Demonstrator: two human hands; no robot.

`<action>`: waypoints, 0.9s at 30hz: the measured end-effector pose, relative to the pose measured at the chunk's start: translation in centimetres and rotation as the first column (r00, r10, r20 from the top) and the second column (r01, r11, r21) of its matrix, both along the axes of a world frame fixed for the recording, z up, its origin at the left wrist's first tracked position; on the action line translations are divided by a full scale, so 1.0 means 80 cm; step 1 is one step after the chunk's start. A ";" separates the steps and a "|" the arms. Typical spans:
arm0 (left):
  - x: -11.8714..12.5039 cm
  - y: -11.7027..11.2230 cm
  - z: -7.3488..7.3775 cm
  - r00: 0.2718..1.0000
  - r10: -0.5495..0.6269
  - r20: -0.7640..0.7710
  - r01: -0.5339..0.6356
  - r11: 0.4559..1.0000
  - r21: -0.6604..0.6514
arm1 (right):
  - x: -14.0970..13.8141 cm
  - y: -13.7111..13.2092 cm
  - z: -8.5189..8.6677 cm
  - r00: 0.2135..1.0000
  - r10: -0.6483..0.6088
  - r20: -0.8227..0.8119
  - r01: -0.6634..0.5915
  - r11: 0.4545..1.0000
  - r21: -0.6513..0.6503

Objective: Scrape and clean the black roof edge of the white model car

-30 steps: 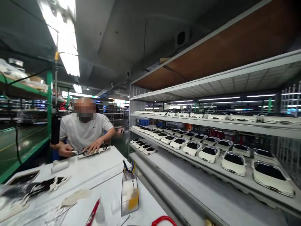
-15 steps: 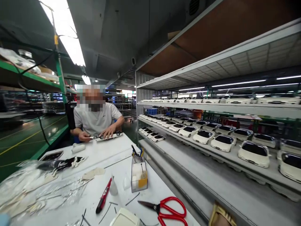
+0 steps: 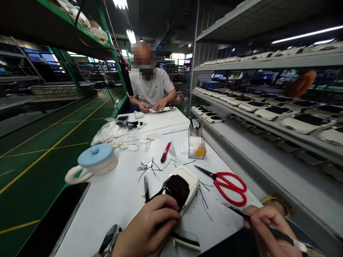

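Note:
My left hand (image 3: 150,226) lies over a white model car (image 3: 191,176) with a dark roof and windows, its fingers curled onto the car's near side. The car's door (image 3: 145,189) on the left stands out from the body. Under that hand's fingertips, a loose white-and-clear part (image 3: 187,241) rests at the table's near side. My right hand (image 3: 270,228) holds dark pointed tweezers (image 3: 235,210), tips toward the car. Red-handled scissors (image 3: 230,187) lie just beyond them. Thin black strips (image 3: 205,200) are scattered around the car.
A lidded mug (image 3: 100,164) and a black phone-like slab (image 3: 56,221) are at the left. Farther off are a red cutter (image 3: 165,152), a clear tool box (image 3: 197,144) and plastic bags (image 3: 115,135). A co-worker (image 3: 151,85) handles another model car. Racks (image 3: 241,142) of cars line the right.
My view has tilted down and swung left. Both hands, the tweezers, the mug and most of the model car have come into view. The co-worker's hands stay on their car.

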State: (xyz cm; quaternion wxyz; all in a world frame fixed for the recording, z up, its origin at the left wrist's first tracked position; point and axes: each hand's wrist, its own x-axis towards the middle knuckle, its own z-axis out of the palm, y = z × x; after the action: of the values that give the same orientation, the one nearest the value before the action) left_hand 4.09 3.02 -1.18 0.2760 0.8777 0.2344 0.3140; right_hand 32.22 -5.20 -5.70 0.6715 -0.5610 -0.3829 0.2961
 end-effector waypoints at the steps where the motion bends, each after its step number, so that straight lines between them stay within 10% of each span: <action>1: 0.001 -0.001 0.001 1.000 -0.004 0.003 0.004 1.000 -0.020 | 0.006 0.002 -0.003 0.986 0.001 0.169 -0.002 1.000 0.005; 3: 0.003 -0.003 0.003 1.000 -0.016 0.019 0.017 0.998 -0.055 | 0.015 0.010 -0.006 0.829 0.003 0.559 -0.042 0.997 0.057; 5: 0.004 -0.002 0.003 0.999 -0.029 0.044 0.032 0.996 -0.089 | 0.018 0.021 -0.007 0.504 0.007 0.863 -0.186 0.978 0.100; 8: 0.005 0.000 0.002 0.996 -0.040 0.081 0.050 0.990 -0.134 | 0.018 0.044 -0.011 0.086 -0.049 0.995 -0.329 0.941 0.075; 11: 0.004 0.002 -0.001 0.995 -0.030 0.098 0.048 0.982 -0.185 | 0.018 0.066 -0.019 -0.075 -0.069 0.995 -0.317 0.948 0.042; 19: 0.005 0.002 0.000 0.996 -0.008 0.094 0.030 0.970 -0.242 | 0.039 0.100 -0.019 -0.152 0.060 0.987 -0.362 0.926 -0.112; 23: 0.005 0.006 -0.002 0.996 -0.005 0.085 0.024 0.975 -0.221 | 0.057 0.109 -0.006 -0.010 0.273 0.962 -0.133 0.953 -0.272; 27: 0.003 0.008 -0.004 0.994 -0.032 0.107 0.055 0.974 -0.220 | 0.062 0.123 0.010 0.143 0.587 0.797 0.091 0.794 -0.601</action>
State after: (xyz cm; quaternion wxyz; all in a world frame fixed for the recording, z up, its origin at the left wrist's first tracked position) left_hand 4.36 3.62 -1.49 0.3909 0.8288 0.2343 0.3247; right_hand 37.17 4.64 -4.93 0.0304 -0.6965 -0.7129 0.0760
